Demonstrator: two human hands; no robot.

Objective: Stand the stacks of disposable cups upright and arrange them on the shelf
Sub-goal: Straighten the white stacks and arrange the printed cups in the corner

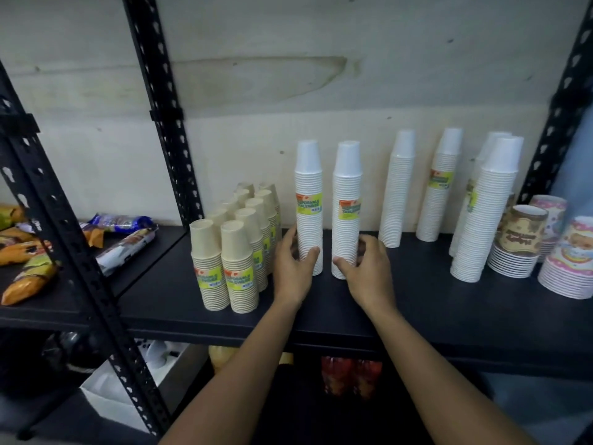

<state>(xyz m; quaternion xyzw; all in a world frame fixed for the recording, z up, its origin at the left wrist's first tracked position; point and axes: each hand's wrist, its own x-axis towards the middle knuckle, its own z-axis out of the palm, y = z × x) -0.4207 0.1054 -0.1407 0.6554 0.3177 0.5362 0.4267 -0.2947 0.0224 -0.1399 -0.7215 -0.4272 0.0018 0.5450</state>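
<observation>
Head view, two tall white cup stacks upright mid-shelf [417, 303], left hand [293, 268] curled round left stack [308, 207], right hand [365, 268] gripped right stack [346, 210], tan stacks [237, 248] just beside.

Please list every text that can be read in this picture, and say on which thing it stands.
"DISPOSABLE TABLEWARE": label on the left-hand stack, which the left hand grips.
Label on the right-hand stack, gripped by the right hand: turned away, unreadable.
Labels on the beige stacks, brown cup, snack packs: too blurred.
</observation>
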